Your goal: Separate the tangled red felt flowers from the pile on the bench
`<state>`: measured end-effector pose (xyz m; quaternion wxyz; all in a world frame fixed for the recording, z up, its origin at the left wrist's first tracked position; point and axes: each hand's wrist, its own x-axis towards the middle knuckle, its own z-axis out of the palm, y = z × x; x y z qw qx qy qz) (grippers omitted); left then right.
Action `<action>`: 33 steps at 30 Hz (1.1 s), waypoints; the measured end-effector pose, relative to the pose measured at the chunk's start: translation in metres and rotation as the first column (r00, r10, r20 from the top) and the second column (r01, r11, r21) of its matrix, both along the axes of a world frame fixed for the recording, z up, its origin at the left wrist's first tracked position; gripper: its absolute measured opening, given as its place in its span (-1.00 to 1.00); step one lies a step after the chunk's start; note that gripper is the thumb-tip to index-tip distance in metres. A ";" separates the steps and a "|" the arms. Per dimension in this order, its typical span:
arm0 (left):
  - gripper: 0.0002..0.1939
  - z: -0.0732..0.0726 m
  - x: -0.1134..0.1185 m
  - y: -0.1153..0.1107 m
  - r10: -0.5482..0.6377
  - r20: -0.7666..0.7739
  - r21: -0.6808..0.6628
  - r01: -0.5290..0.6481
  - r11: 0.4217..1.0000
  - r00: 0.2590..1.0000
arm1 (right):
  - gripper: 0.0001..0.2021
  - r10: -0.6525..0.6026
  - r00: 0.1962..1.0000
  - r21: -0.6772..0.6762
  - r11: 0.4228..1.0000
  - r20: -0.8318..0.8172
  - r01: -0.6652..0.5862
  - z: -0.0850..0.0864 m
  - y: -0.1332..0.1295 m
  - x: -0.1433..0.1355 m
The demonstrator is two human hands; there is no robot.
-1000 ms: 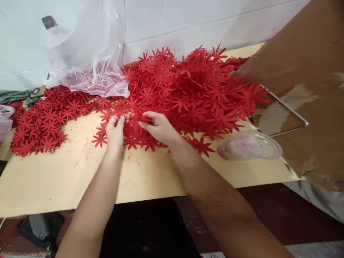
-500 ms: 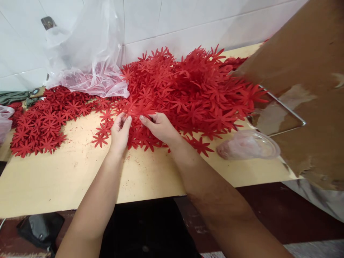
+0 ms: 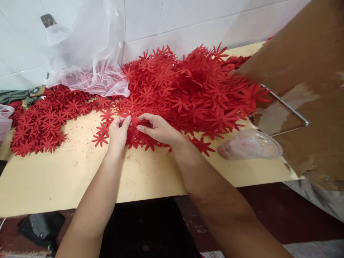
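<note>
My left hand (image 3: 118,133) pinches a red flower-shaped cutout (image 3: 133,115) with long narrow petals, between thumb and forefinger. Just right of that piece is my right hand (image 3: 162,131), its thumb and forefinger apart. The right forefinger's tip is at the petals; whether it touches them I cannot tell. Behind and under both hands spreads a large heap of similar red cutouts (image 3: 172,86). A few loose ones (image 3: 100,139) lie flat just left of my left hand.
Darker red cutouts (image 3: 40,125) form a second heap at left. Behind stands a translucent plastic bag (image 3: 91,71) against the tiled wall (image 3: 204,21). A clear plastic tub (image 3: 264,145) lies at right, by a large brown cardboard sheet (image 3: 309,71). The tabletop (image 3: 150,175) ends before my body.
My right thumb and forefinger have parted and come off their pinch beside the left hand. The left hand still pinches the cutout, which has shifted slightly left.
</note>
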<state>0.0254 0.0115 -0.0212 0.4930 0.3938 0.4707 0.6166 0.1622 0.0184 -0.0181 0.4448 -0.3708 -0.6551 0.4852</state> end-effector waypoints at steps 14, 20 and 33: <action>-0.72 -0.001 0.001 0.001 0.036 0.006 0.004 -0.036 0.999 0.999 | -0.72 -0.252 0.968 -0.030 0.967 -0.013 0.252 0.002 0.006 0.010; -0.84 -0.005 0.006 0.001 -0.056 -0.085 0.065 0.061 0.996 0.995 | -0.52 -0.350 0.934 0.007 0.936 -0.066 0.351 0.003 0.007 0.009; -0.67 -0.009 0.001 -0.002 0.101 -0.404 0.182 -0.028 0.983 0.909 | -0.64 -0.244 0.940 -0.199 0.960 -0.239 0.198 0.000 0.007 0.004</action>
